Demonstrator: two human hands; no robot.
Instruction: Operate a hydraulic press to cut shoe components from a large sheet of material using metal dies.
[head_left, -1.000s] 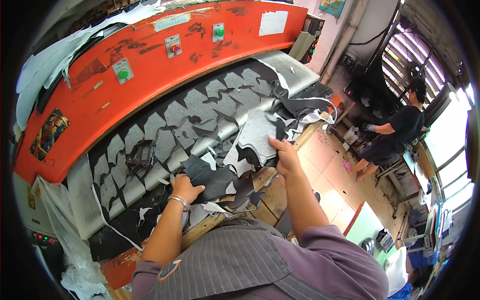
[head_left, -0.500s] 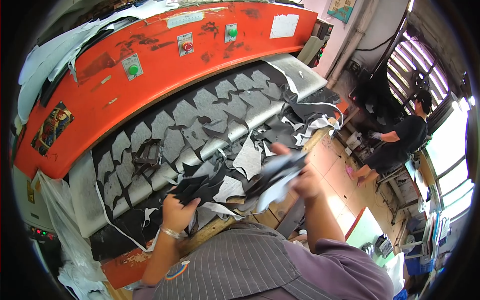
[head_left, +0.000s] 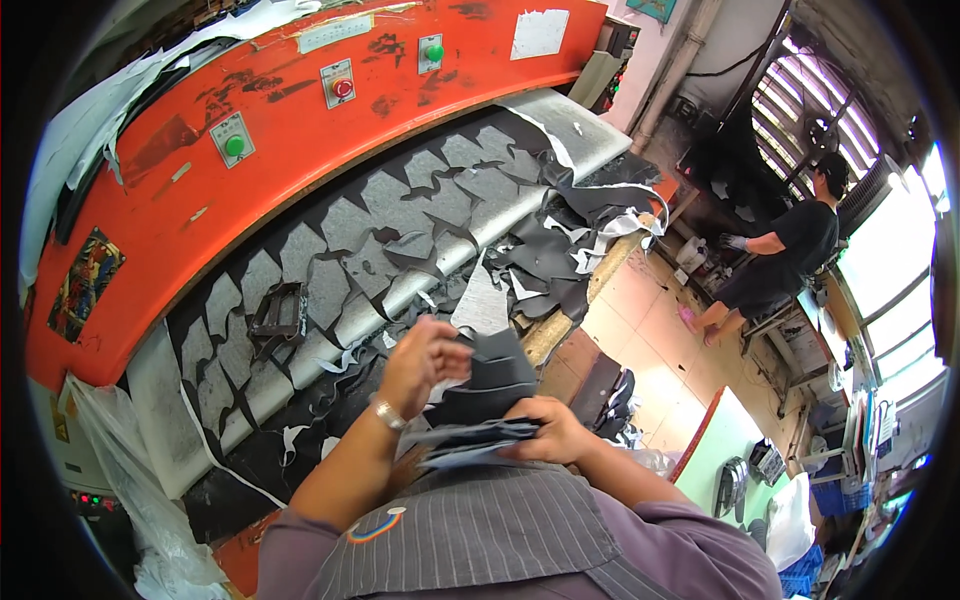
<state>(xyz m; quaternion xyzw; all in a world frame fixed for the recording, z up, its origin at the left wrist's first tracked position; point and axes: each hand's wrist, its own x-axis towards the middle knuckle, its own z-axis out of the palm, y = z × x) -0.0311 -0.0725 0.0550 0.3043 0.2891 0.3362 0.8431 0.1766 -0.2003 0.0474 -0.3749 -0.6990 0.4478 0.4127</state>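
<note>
Close to my chest I hold a stack of dark cut pieces [head_left: 487, 398]. My right hand [head_left: 553, 432] grips the stack from below and the side. My left hand [head_left: 425, 360], with a metal bracelet on the wrist, rests on top of the stack with its fingers curled over the pieces. In front of me lies the grey and black sheet [head_left: 400, 240] on the press bed, full of cut-out shapes. A dark metal cutting die [head_left: 277, 311] sits on the sheet to my left.
The orange press head [head_left: 250, 130] with red and green buttons spans the back. Loose offcuts [head_left: 580, 240] pile at the bed's right end. A clear plastic bag [head_left: 130, 500] hangs at lower left. Another person in black [head_left: 790, 250] stands at a bench to the right.
Both hands lifted off the sheet with cut pieces and came together near my chest, joining the pieces into one stack.
</note>
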